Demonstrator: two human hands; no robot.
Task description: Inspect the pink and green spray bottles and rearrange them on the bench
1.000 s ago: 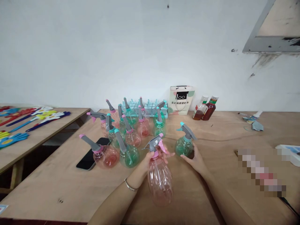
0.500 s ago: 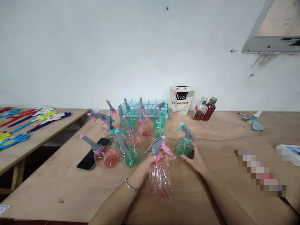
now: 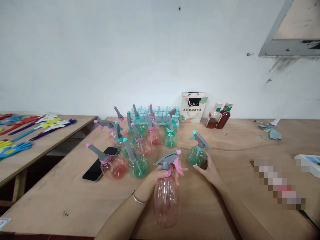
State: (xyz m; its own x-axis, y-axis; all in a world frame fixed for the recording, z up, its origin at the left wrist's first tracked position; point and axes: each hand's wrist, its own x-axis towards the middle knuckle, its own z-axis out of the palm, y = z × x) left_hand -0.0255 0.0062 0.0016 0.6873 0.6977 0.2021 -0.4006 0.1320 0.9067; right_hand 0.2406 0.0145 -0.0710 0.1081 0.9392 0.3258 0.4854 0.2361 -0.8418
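Note:
My left hand [image 3: 160, 175] is closed round the neck of a pink spray bottle [image 3: 167, 203] with a grey and pink trigger head. Its nozzle points up and to the right, and some fingers show behind the trigger. To the right, a green spray bottle [image 3: 196, 156] is gripped low on its right side by my right hand [image 3: 208, 170], thumb in front and the other fingers partly hidden. Several pink and green spray bottles stand grouped at the left, among them a pink one [image 3: 113, 166] and a green one [image 3: 138, 166].
A phone [image 3: 93, 170] lies partly beneath the bottles. Behind them are a pale blue rack [image 3: 162, 116], a paper bag [image 3: 193, 108] and two sauce bottles [image 3: 223, 116]. A pixelated strip [image 3: 280, 183] with a cable lies right. Colourful hand-shaped sticks [image 3: 45, 126] cover the left table [image 3: 57, 140].
The pink spray bottle has swung slightly left at its base and turned in my left hand, its head lower and more level. My right hand and the green spray bottle stay about the same.

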